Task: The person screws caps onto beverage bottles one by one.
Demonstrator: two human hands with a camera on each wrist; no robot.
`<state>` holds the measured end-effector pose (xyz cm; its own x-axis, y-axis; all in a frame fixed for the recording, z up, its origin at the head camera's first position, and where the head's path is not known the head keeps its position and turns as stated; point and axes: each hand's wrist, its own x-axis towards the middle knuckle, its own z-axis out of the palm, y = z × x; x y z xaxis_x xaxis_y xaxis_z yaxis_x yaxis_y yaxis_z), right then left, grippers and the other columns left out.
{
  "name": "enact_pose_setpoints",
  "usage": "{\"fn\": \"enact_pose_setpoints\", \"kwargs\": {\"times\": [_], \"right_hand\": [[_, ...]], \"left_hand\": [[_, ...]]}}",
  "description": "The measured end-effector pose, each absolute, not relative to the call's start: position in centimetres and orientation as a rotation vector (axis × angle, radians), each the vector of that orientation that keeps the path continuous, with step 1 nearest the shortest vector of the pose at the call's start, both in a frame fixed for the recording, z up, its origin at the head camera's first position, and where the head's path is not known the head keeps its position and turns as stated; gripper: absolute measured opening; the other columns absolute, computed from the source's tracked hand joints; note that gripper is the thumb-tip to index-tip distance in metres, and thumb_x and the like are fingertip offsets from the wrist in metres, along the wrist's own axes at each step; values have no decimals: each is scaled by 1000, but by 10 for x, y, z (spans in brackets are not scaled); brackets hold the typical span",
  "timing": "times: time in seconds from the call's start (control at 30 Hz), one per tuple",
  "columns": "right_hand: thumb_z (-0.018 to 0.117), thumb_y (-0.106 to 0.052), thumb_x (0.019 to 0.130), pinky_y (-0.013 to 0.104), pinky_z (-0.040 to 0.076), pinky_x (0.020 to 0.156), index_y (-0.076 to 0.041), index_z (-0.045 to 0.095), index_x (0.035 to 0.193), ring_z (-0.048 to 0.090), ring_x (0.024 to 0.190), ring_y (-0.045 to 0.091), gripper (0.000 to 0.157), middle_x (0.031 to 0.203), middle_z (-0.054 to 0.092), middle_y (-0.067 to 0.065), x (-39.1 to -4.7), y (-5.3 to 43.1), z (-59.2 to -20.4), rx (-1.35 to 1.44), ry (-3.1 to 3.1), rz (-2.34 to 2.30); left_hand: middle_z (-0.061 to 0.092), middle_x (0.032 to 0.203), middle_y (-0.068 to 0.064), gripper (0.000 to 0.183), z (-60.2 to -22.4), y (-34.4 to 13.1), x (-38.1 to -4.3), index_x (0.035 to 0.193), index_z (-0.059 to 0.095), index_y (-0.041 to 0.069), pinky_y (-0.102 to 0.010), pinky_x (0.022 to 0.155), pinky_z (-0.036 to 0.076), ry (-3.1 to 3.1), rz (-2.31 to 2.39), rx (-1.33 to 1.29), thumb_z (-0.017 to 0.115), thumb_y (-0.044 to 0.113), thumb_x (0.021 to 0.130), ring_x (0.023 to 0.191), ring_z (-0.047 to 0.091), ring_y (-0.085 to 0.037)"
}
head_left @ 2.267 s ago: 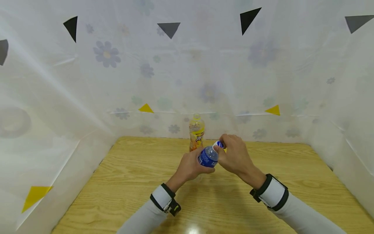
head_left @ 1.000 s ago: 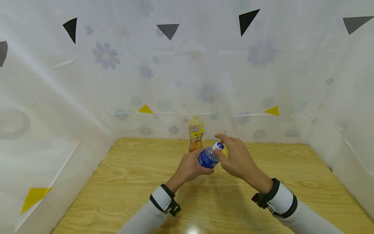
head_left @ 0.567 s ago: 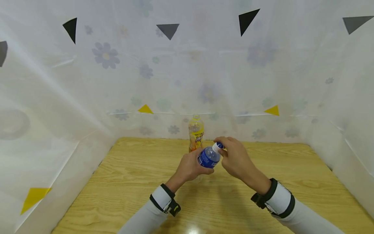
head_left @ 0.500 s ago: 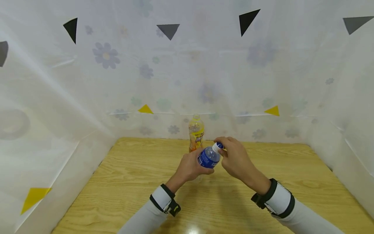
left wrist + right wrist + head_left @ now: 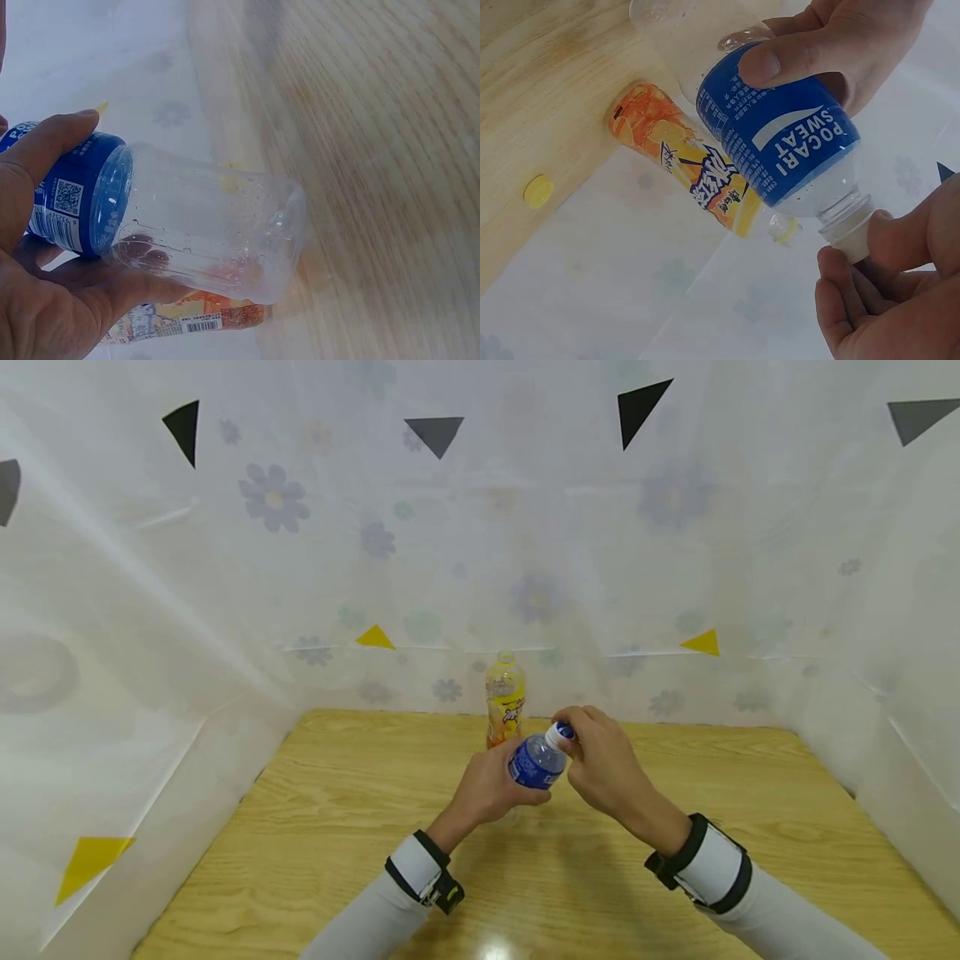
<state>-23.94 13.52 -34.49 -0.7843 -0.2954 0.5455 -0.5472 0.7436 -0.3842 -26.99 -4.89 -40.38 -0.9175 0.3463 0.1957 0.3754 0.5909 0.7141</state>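
My left hand (image 5: 487,787) grips a clear plastic drink bottle (image 5: 780,135) with a blue Pocari Sweat label, wrapped round the label and body. In the head view the bottle tilts up and to the right, above the table. Droplets cling to its transparent lower part in the left wrist view. At the bottle's mouth, my right hand (image 5: 609,770) pinches the white cap (image 5: 850,234) between thumb and curled fingers. The cap has a blue top and sits at the neck. The fingers hide part of it.
Behind the held bottle an uncapped bottle (image 5: 505,697) with an orange and yellow label stands on the wooden table (image 5: 360,827). A loose yellow cap (image 5: 538,191) lies near it. White flower-patterned sheeting (image 5: 465,560) encloses the back and sides.
A second ago my right fingers were spread apart near the cap; since then they have curled round it. My left hand and the bottle have stayed almost in place.
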Motion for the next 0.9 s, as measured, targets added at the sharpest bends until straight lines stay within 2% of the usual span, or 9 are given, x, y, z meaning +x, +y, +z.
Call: {"fn": "enact_pose_setpoints", "kwargs": {"times": [0.17, 0.27, 0.47, 0.9], "right_hand": [[67, -2, 95, 45, 52, 74, 2, 65, 109, 62, 85, 27, 15, 98, 65, 15, -241, 135, -346, 626, -2486, 712], [70, -8, 94, 39, 48, 66, 0, 64, 100, 57, 75, 22, 11, 88, 63, 11, -243, 136, -346, 615, -2475, 715], [74, -21, 94, 30, 33, 57, -8, 53, 78, 38, 61, 15, 29, 69, 46, 3, -247, 138, -348, 609, -2430, 727], [73, -25, 95, 29, 33, 56, -8, 53, 78, 38, 60, 14, 31, 68, 47, 3, -248, 138, -350, 605, -2412, 705]], "left_hand": [[72, 116, -5, 69, -404, -49, -270, 134, 61, 15, -39, 83, 56, -2775, -1255, -623, 90, 36, 75, 102, 69, -21], [72, 116, -4, 69, -404, -49, -270, 134, 61, 15, -38, 83, 56, -2781, -1252, -616, 90, 37, 75, 102, 69, -21], [72, 115, -4, 68, -403, -48, -269, 134, 61, 16, -36, 82, 56, -2779, -1269, -612, 89, 37, 76, 101, 69, -20], [72, 115, -4, 68, -404, -48, -269, 135, 61, 16, -36, 82, 56, -2783, -1270, -611, 89, 37, 76, 101, 69, -20]]}}
